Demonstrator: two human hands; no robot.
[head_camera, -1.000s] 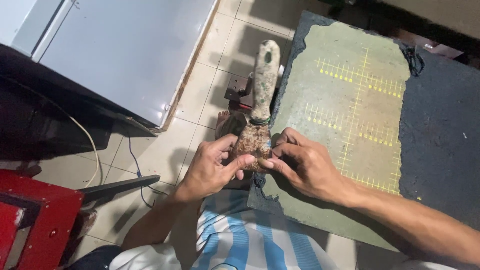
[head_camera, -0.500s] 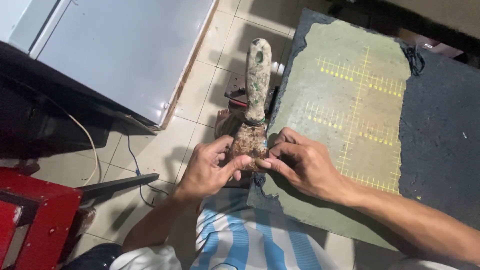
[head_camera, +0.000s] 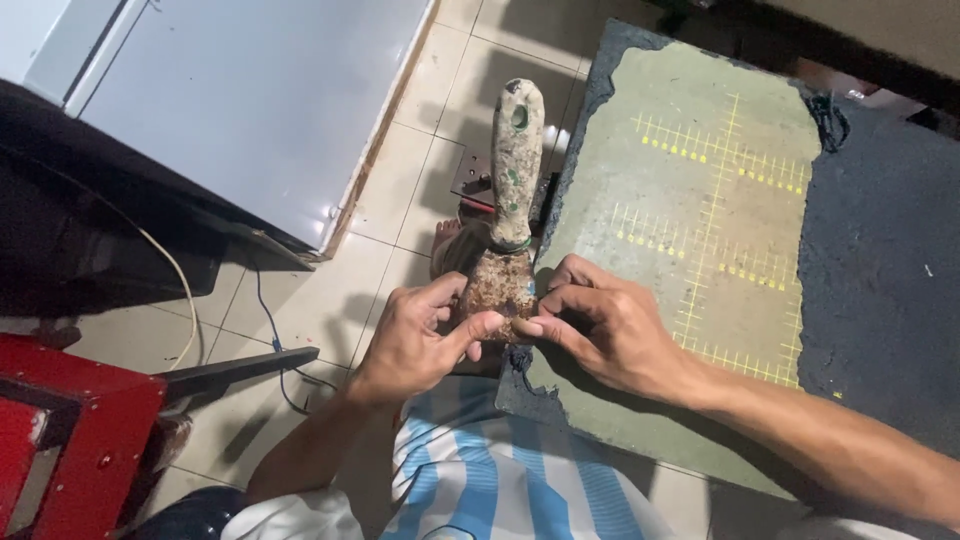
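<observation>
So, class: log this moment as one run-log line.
left hand: grips rusty scraper blade | right hand: pinches blade edge | handle: points away | under: worn cutting mat

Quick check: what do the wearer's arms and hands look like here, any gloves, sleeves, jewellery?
Both hands are bare: left hand, right hand. No gloves, rings, watch or wristband visible. Forearms are uncovered as far as the frame shows, with no sleeves in view.
</observation>
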